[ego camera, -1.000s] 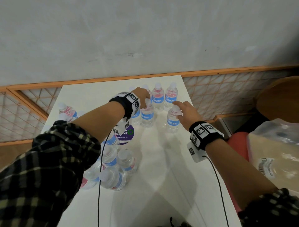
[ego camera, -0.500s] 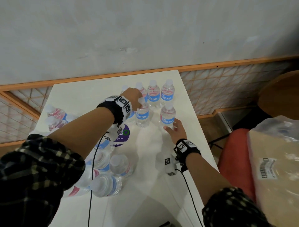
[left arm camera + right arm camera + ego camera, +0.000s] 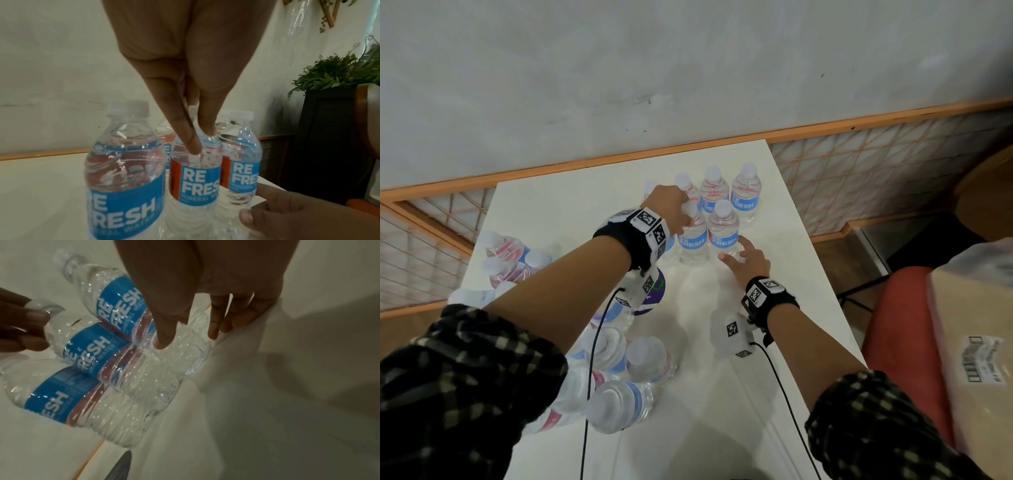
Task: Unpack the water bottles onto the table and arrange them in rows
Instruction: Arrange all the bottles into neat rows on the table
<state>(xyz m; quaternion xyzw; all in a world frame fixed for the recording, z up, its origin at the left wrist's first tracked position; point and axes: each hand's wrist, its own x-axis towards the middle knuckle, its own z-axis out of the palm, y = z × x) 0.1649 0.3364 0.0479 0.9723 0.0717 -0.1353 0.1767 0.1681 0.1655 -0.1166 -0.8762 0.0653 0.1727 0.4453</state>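
Since a second ago the right hand (image 3: 748,262) has dropped from the cap of the front-right bottle (image 3: 723,230) to its base, and that bottle has slid in beside its neighbour. Now the thumb and fingers (image 3: 164,331) lie loosely spread against the bottle's lower ribs, touching it without wrapping it, which reads as a nudge to square it into line. The left hand (image 3: 669,207) reaches in from about eight o'clock, its fingertips pinched on the neck and cap of the middle front bottle (image 3: 693,240), probably to steady it upright while the one beside it is pushed close. On the white bench (image 3: 739,394) the standing bottles sit toward one o'clock: a back row (image 3: 717,193) nearest the wall, and a second row forming in front, where a third bottle (image 3: 123,170) stands to the left of the pinched one. The labels mostly face the person. Well apart, at about eight o'clock on the bench, a heap of unsorted bottles (image 3: 619,377) lies on its sides under the left forearm, so much of the arranging looks undone. A pale wrapped package (image 3: 979,342) rests off the bench at three o'clock.
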